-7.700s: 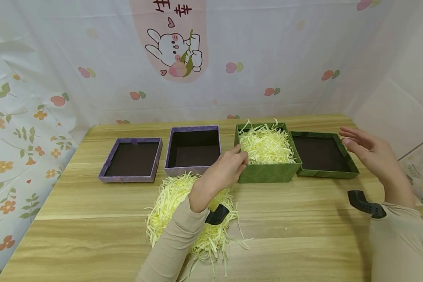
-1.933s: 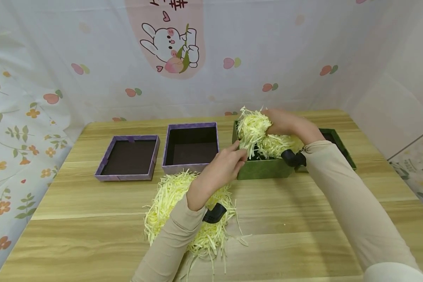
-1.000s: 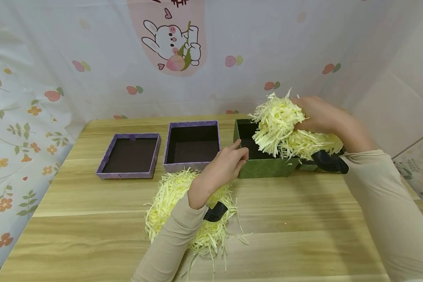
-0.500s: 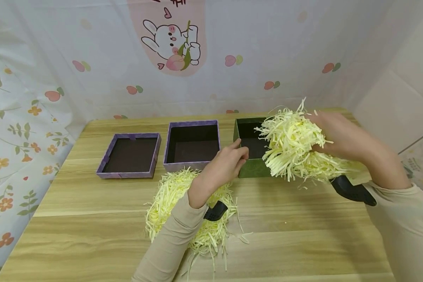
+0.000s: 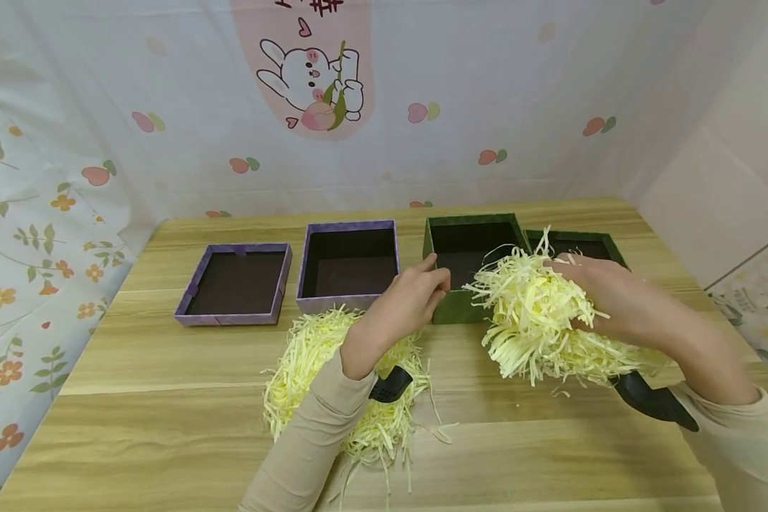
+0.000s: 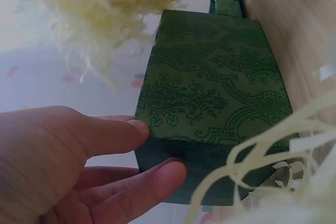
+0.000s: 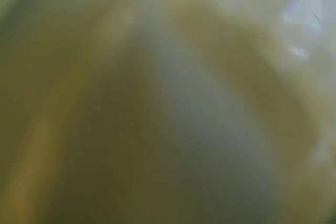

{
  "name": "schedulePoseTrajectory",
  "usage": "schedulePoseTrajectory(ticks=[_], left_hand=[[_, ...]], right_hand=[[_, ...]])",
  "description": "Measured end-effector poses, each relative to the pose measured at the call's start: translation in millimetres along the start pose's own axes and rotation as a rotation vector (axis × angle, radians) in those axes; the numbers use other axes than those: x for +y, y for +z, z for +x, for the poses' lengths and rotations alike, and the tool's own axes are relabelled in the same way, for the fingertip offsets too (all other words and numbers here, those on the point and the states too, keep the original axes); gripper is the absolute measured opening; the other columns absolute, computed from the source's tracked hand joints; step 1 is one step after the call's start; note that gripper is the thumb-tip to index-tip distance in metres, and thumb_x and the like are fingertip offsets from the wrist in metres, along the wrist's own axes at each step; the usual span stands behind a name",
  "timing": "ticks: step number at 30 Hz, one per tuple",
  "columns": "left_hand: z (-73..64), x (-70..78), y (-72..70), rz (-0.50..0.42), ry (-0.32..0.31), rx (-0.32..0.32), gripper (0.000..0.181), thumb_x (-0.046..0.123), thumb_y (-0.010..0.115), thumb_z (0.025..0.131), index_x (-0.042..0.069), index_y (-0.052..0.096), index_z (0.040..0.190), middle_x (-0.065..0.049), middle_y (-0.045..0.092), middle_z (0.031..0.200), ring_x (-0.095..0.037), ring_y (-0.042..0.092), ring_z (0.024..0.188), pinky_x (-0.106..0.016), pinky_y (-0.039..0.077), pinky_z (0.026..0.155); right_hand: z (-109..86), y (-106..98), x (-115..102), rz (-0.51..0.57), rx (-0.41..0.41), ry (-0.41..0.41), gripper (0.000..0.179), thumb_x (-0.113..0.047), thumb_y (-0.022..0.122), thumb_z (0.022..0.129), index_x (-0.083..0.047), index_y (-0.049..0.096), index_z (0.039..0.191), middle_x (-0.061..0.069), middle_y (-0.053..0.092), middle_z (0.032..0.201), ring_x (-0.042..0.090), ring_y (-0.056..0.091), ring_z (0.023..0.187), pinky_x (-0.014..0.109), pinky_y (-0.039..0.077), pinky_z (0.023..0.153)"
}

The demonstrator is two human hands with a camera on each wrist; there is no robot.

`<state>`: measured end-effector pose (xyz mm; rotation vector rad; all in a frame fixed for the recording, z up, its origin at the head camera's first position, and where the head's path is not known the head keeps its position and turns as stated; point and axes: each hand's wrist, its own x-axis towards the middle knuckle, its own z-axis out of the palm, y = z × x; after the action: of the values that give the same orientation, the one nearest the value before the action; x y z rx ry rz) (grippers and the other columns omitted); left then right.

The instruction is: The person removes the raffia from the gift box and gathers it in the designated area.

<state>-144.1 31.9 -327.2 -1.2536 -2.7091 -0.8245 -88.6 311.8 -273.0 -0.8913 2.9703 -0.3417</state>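
My right hand [image 5: 621, 295] grips a large bundle of pale yellow shredded paper [image 5: 537, 320], held up in front of the green box. Loose strands hang from the bundle, and its bulk hides the fingertips. In the right wrist view the paper is a blur filling the frame. At the green box [image 5: 480, 309], my left hand [image 5: 409, 299] pinches the near left corner at the rim. The left wrist view shows the thumb at the edge of the patterned green wall [image 6: 210, 82], with other fingers against the adjoining side. The box's dark inside shows no paper.
A second heap of shredded paper [image 5: 307, 355] lies under my left forearm. Behind it stands an open purple box [image 5: 339, 304], with its purple lid [image 5: 230, 320] to the left. A green lid [image 5: 576, 238] lies right of the green box, partly hidden by my right hand.
My right hand has lifted the shredded paper out of the green box, then carried it right and toward me. My left hand has stayed at the box corner.
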Motion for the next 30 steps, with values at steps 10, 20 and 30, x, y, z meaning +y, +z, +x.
schedulePoseTrajectory(ticks=[10,20,30], left_hand=[[-0.2,0.5,0.5,0.007,0.003,-0.001,0.008,0.001,0.054,0.093,0.003,0.059,0.087,-0.008,0.058,0.080,-0.035,0.041,0.125,-0.020,0.036,0.050],[0.6,-1.1,0.2,0.020,0.008,0.004,0.009,0.001,0.055,0.093,0.005,0.058,0.085,-0.007,0.058,0.079,-0.034,0.054,0.108,-0.020,0.035,0.050],[0.8,-1.2,1.5,0.010,0.011,0.006,0.009,0.001,0.054,0.093,0.005,0.058,0.085,-0.007,0.057,0.077,-0.034,0.056,0.103,-0.019,0.033,0.048]], right_hand=[[-21.3,27.9,-7.1,0.041,-0.018,-0.006,0.080,0.017,0.078,0.053,0.010,0.048,0.126,0.035,0.048,0.123,0.055,0.040,0.114,0.063,0.034,0.088],[-18.7,52.0,-26.1,0.117,-0.140,0.009,0.084,0.022,0.074,0.052,0.003,0.049,0.130,0.030,0.045,0.131,0.051,0.039,0.118,0.060,0.038,0.088],[-5.9,78.1,-37.4,0.021,-0.153,-0.013,0.082,0.005,0.086,0.052,-0.003,0.053,0.126,0.030,0.048,0.126,0.048,0.046,0.113,0.060,0.039,0.087]])
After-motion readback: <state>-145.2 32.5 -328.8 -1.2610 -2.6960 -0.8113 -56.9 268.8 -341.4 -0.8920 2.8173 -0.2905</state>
